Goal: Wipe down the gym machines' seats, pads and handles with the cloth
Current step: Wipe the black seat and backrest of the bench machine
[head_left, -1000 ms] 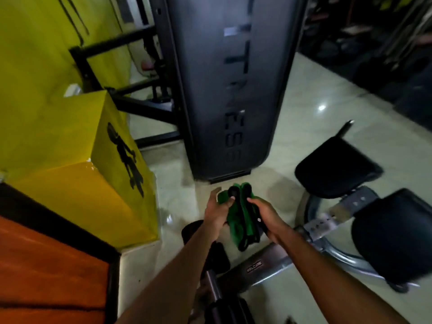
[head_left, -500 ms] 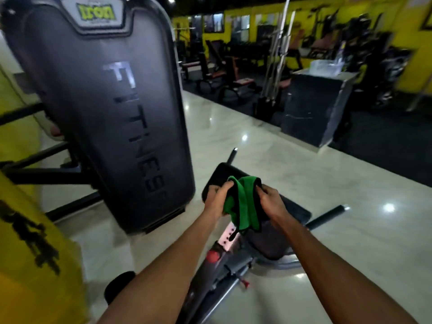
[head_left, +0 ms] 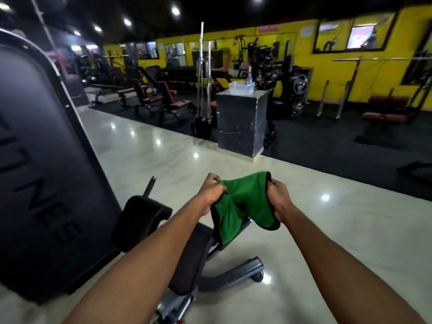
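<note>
Green cloth point(head_left: 243, 206) held up in the air over a black pad point(head_left: 142, 220).

The left hand point(head_left: 214, 191) bunches one edge of the cloth in curled fingers and the right hand point(head_left: 279, 197) grips the opposite, black-trimmed edge, so both hands are closed on it (its lower part hangs loose). Below, the pad and a grey metal frame point(head_left: 233, 274) stand on the pale floor point(head_left: 327, 242), beside a tall dark cover point(head_left: 42, 160).

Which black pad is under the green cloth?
The long pad in the middle; the cloth hangs above its far end. The rounded pad sits further left.
</note>
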{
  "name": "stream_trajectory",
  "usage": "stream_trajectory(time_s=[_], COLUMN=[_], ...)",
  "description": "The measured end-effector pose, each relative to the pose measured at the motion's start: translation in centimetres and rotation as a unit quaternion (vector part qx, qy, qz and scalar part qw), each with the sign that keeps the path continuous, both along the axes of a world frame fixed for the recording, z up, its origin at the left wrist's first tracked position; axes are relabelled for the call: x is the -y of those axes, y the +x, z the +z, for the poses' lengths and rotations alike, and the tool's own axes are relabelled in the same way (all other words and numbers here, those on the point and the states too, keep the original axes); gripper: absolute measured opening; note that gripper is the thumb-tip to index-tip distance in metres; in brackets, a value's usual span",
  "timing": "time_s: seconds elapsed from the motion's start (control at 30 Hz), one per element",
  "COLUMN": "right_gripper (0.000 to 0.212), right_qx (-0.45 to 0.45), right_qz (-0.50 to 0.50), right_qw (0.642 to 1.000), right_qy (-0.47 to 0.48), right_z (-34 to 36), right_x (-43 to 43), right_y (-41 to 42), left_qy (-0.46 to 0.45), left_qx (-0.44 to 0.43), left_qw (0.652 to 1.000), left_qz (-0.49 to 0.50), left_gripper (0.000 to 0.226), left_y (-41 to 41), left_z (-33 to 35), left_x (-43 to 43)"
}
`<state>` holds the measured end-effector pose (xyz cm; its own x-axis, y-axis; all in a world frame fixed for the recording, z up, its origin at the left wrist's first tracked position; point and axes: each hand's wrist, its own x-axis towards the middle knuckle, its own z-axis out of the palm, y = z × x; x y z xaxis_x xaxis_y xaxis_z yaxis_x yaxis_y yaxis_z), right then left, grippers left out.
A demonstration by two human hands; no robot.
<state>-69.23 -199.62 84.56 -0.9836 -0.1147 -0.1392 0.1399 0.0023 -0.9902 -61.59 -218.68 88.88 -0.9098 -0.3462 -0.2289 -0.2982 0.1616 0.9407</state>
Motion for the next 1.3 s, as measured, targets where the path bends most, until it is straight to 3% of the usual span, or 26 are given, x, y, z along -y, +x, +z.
stream_trajectory(time_s=[0.17, 0.23, 0.37, 0.5, 0.6, 0.7, 0.83, 1.0, 1.2, 1.3], right_gripper=[0.024, 0.024, 0.030, 0.039, 0.058, 0.067, 0.043, 0.025, 0.023, 0.024], right_qx=[0.007, 0.010, 0.004, 0.008, 0.038, 0.035, -0.007, -0.077, -0.160, -0.195], right_qz=[-0.024, -0.011, 0.035, 0.060, 0.157, 0.230, 0.258, 0.191, 0.326, 0.370], right_qw=[1.000, 1.000, 0.999, 0.994, 0.971, 0.955, 0.943, 0.974, 0.922, 0.897], right_qy=[0.012, 0.017, 0.036, 0.095, 0.175, 0.182, 0.211, 0.097, 0.136, 0.139], right_z=[0.1, 0.7, 2.4, 4.4, 4.5, 3.3, 1.5, -0.7, 1.5, 2.5], right_x=[-5.4, -6.3, -6.5, -7.2, -9.1, -10.5, -11.0, -11.0, -8.7, -5.5], right_y=[-6.3, -9.0, -15.8, -22.1, -26.8, -31.6, -40.2, -51.1, -62.9, -67.0], left_qy=[-0.033, -0.044, -0.047, 0.002, 0.053, 0.059, 0.053, -0.037, -0.009, -0.052], left_qx=[0.017, 0.023, 0.027, -0.026, -0.061, -0.068, -0.061, -0.049, 0.003, -0.007], left_qw=[0.997, 0.990, 0.972, 0.978, 0.980, 0.985, 0.991, 0.997, 0.999, 0.997], left_qz=[-0.070, -0.134, -0.228, -0.205, -0.181, -0.145, -0.105, -0.054, -0.045, -0.058], left_gripper=[0.036, 0.031, 0.045, 0.030, 0.024, 0.026, 0.029, 0.043, 0.067, 0.052], left_y=[-8.0, -11.3, -18.8, -26.2, -31.6, -36.7, -44.1, -50.5, -55.7, -57.9], left_z=[0.2, 0.2, 0.2, 0.0, 0.4, 0.5, -0.4, -1.1, 0.1, 0.5], left_x=[-3.7, -4.8, -6.5, -6.9, -7.2, -7.4, -7.4, -7.3, -7.2, -6.3])
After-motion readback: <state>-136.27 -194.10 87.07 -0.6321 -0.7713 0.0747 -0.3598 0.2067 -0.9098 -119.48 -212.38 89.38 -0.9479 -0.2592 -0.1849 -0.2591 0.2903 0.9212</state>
